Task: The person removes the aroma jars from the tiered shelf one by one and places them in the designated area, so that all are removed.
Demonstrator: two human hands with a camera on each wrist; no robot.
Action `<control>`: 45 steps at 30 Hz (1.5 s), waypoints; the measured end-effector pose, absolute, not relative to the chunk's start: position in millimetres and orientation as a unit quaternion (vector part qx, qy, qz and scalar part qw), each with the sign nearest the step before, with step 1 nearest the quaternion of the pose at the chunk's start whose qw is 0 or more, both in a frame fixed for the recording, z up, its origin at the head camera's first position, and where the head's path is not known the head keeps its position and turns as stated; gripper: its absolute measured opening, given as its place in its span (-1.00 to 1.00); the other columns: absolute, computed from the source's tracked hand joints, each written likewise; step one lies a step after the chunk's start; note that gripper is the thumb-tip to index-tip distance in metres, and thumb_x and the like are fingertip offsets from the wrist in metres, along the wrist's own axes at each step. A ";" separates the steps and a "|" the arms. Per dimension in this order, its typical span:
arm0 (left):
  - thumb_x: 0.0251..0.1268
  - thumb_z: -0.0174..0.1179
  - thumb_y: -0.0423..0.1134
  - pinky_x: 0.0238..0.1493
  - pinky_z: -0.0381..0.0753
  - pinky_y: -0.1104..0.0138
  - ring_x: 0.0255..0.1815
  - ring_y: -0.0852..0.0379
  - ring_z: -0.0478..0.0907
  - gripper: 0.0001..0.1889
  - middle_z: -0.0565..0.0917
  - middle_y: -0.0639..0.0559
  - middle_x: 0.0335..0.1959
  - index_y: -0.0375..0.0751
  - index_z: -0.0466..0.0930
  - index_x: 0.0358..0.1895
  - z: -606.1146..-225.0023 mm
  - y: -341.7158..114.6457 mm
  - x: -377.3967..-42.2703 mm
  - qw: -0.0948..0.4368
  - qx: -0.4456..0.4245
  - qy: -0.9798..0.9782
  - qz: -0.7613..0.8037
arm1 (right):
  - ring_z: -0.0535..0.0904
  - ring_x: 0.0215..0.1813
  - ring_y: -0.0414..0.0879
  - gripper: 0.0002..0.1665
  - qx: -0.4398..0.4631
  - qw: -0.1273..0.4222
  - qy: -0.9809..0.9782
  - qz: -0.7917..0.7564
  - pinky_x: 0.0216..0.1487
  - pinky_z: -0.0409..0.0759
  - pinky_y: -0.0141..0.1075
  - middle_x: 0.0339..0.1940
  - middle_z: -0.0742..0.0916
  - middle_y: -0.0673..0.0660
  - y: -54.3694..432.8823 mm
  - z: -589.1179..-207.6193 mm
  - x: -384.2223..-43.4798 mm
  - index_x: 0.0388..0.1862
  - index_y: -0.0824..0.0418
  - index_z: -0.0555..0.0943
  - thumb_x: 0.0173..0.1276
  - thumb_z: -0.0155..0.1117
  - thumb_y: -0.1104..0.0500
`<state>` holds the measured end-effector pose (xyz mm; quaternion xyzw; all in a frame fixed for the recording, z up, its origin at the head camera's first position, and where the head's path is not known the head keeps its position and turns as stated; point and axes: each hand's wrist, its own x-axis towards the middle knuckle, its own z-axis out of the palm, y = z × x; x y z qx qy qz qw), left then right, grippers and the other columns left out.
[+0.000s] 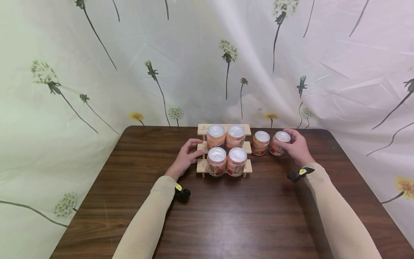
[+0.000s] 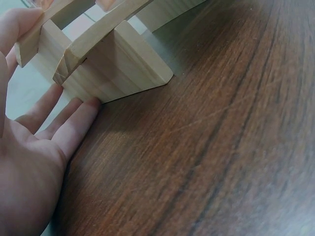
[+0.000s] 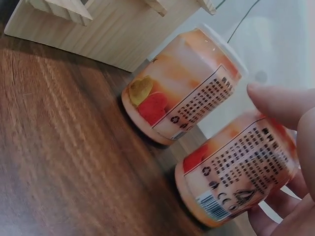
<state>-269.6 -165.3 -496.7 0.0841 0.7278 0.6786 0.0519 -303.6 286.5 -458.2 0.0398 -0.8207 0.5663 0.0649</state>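
The left hand (image 1: 184,158) spreads loosely against the left side of a wooden three-step rack (image 1: 202,167), fingers extended and touching it, while the right hand (image 1: 297,148) holds the outer jar (image 1: 277,149) between thumb and fingers, to the right of the rack on the dark wooden surface (image 1: 233,216). A neighbouring jar (image 1: 260,146) stands upright between the held one and the rack, just beside both. Four more jars with clear lids sit on the rack, a front pair (image 1: 236,167) on the lowest step and a rear pair (image 1: 235,139) higher behind it, before a dandelion-patterned cloth (image 1: 194,54).
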 end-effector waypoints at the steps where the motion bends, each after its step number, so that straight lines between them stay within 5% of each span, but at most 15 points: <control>1: 0.53 0.30 -0.20 -0.15 0.71 0.31 0.06 0.08 0.60 -0.55 0.48 -0.22 0.33 -0.09 0.43 0.38 -496.7 -164.8 -269.8 0.053 0.084 0.728 0.678 | 0.53 0.24 -0.13 -0.12 0.040 0.064 -0.822 0.564 0.12 0.48 -0.51 0.39 0.56 0.33 286.8 -455.7 -303.0 0.50 0.41 0.34 0.35 0.56 0.14; 7: 0.54 0.30 -0.23 -0.19 0.69 0.35 0.04 0.10 0.60 -0.55 0.49 -0.22 0.31 -0.11 0.43 0.38 -496.5 -162.4 -270.2 0.053 0.083 0.724 0.683 | 0.34 0.57 0.16 -0.14 0.053 0.087 -0.822 0.561 0.54 0.35 -0.07 0.52 0.48 0.37 282.6 -430.9 -298.4 0.52 0.40 0.35 0.38 0.52 0.15; 11: 0.54 0.29 -0.23 -0.23 0.66 0.38 0.02 0.12 0.60 -0.55 0.49 -0.21 0.31 -0.10 0.43 0.38 -496.4 -161.1 -270.6 0.054 0.080 0.726 0.680 | 0.29 0.62 0.16 -0.16 0.072 0.111 -0.826 0.548 0.59 0.26 0.09 0.53 0.48 0.37 272.8 -414.3 -295.0 0.51 0.39 0.38 0.40 0.51 0.07; 18: 0.53 0.29 -0.26 -0.23 0.68 0.37 0.00 0.12 0.60 -0.56 0.50 -0.21 0.29 -0.13 0.44 0.37 -495.7 -158.3 -270.3 0.050 0.082 0.723 0.684 | 0.34 0.58 0.17 -0.25 0.122 0.126 -0.827 0.534 0.54 0.32 0.15 0.48 0.53 0.32 242.7 -396.6 -289.2 0.45 0.37 0.44 0.43 0.48 0.06; 26: 0.56 0.26 -0.26 -0.12 0.73 0.29 0.08 0.05 0.59 -0.58 0.49 -0.21 0.32 -0.10 0.43 0.37 -494.7 -158.6 -271.0 0.052 0.087 0.726 0.680 | 0.45 0.50 0.21 -0.33 0.206 0.077 -0.813 0.539 0.47 0.41 0.18 0.44 0.58 0.31 206.0 -388.3 -281.1 0.47 0.29 0.44 0.47 0.41 0.14; 37: 0.57 0.25 -0.25 -0.14 0.71 0.34 0.04 0.13 0.59 -0.55 0.47 -0.24 0.32 -0.15 0.40 0.41 -493.7 -163.7 -267.1 0.049 0.089 0.727 0.679 | 0.52 0.45 0.17 -0.19 0.244 -0.014 -0.821 0.516 0.44 0.48 0.13 0.48 0.56 0.17 163.3 -385.3 -274.7 0.55 0.12 0.40 0.41 0.50 0.00; 45: 0.55 0.27 -0.26 -0.13 0.74 0.29 0.06 0.08 0.60 -0.58 0.49 -0.20 0.29 -0.11 0.42 0.36 -494.2 -163.2 -268.0 0.049 0.087 0.724 0.683 | 0.64 0.22 0.09 -0.08 0.231 -0.034 -0.826 0.513 0.23 0.62 0.01 0.25 0.65 0.15 144.2 -388.2 -278.5 0.53 0.12 0.41 0.27 0.62 -0.05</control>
